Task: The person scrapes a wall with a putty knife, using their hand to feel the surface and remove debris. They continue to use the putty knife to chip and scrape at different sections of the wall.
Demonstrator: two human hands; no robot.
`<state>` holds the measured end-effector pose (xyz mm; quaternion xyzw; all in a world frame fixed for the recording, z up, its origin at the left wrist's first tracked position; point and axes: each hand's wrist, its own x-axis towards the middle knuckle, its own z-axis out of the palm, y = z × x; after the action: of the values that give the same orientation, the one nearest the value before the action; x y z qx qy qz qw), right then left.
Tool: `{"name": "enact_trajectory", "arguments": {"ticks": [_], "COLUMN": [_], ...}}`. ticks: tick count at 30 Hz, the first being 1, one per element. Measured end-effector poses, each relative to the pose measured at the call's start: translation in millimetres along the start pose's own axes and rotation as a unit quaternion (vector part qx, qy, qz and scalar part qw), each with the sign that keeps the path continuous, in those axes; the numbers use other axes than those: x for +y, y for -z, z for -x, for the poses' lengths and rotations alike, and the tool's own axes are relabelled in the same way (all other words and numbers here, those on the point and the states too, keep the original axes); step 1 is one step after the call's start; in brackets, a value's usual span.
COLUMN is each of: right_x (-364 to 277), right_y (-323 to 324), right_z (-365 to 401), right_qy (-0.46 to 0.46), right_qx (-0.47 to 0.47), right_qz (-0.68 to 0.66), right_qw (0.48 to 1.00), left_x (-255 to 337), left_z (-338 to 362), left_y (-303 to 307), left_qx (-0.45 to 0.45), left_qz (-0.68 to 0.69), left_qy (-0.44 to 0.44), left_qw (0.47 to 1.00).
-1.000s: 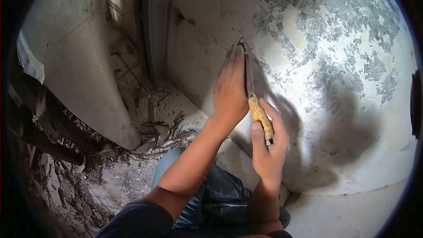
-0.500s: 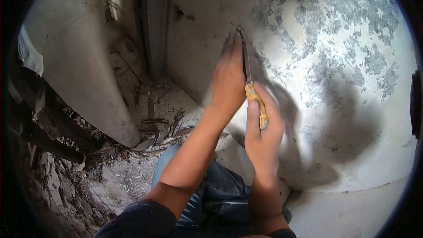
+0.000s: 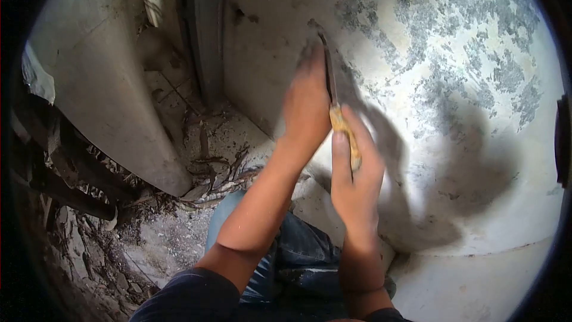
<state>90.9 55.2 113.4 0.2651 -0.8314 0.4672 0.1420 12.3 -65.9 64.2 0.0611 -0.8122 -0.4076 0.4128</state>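
My right hand (image 3: 358, 170) is closed around the worn yellow handle of a scraper (image 3: 338, 120), thumb along the handle. Its thin dark blade shows edge-on and points up and away, close over the pale wall (image 3: 280, 18). Against the left side of the blade lies my left hand (image 3: 307, 98), fingers stretched out flat toward the tip. Those fingers are somewhat blurred, and their undersides are hidden. Grey mottled patches (image 3: 444, 30) cover the wall to the right of the blade.
A large pale curved panel (image 3: 101, 83) stands at the left. Dark beams (image 3: 77, 161) lie behind it. Broken flakes and debris (image 3: 161, 238) litter the floor. A grey upright post (image 3: 208, 36) meets the wall. My jeans-clad knee (image 3: 229, 209) is below my arms.
The scraper and both hands have shifted very slightly up and left, and a dark spot shows at the blade tip. Both hands keep the same hold.
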Motion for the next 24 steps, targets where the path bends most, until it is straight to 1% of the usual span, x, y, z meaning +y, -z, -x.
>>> {"name": "enact_trajectory", "arguments": {"ticks": [4, 5, 6, 8, 12, 14, 15, 16, 18, 19, 21, 22, 24], "right_x": [1.2, 2.3, 7.7, 5.2, 7.2, 7.3, 4.0, 7.3, 0.6, 0.6, 4.8, 5.6, 8.7], "right_y": [-3.6, -5.8, -10.3, -6.6, -6.9, -7.7, -9.1, -13.0, -8.5, -6.9, -5.4, -7.5, -12.1], "right_z": [-5.7, -13.8, -20.6, -20.9, -10.5, -14.2, -20.2, -26.4, -24.6, -21.7, -14.6, -18.6, -24.9], "right_qy": [0.021, 0.022, 0.011, 0.005, 0.048, 0.043, 0.008, 0.018, 0.011, 0.015, 0.044, 0.047, 0.041], "right_qx": [0.014, 0.007, 0.008, 0.002, 0.022, 0.020, 0.006, 0.009, -0.004, -0.003, 0.007, 0.004, 0.015], "right_qz": [-0.008, 0.002, -0.034, -0.011, -0.012, -0.007, -0.015, -0.041, -0.015, -0.014, 0.029, 0.029, -0.012], "right_qw": [1.000, 1.000, 0.999, 1.000, 0.999, 0.999, 1.000, 0.999, 1.000, 1.000, 0.999, 0.998, 0.999], "left_x": [4.1, -1.2, -3.4, 0.6, 9.4, -3.1, -7.5, -5.1, 4.5, 5.0, 1.4, -1.9, -9.4], "left_z": [-3.6, -11.8, -17.7, -16.1, -7.6, -16.2, -16.1, -16.8, -24.8, -21.0, -7.6, -13.1, -19.8], "left_y": [1.9, -0.9, -3.4, -2.1, 0.8, -3.6, -5.5, -1.9, 9.6, 7.2, -1.5, -0.9, -1.4], "left_qx": [0.003, 0.027, 0.054, 0.050, 0.070, 0.080, 0.088, 0.082, 0.016, 0.019, 0.048, 0.051, 0.057], "left_qz": [0.008, 0.007, 0.008, 0.010, -0.002, -0.013, -0.022, -0.020, 0.047, 0.048, 0.010, 0.009, -0.007], "left_qy": [0.003, 0.005, 0.003, 0.004, -0.014, -0.025, -0.035, -0.034, 0.039, 0.036, -0.013, -0.011, -0.022], "left_qw": [1.000, 1.000, 0.998, 0.999, 0.997, 0.996, 0.995, 0.996, 0.998, 0.998, 0.999, 0.999, 0.998]}}
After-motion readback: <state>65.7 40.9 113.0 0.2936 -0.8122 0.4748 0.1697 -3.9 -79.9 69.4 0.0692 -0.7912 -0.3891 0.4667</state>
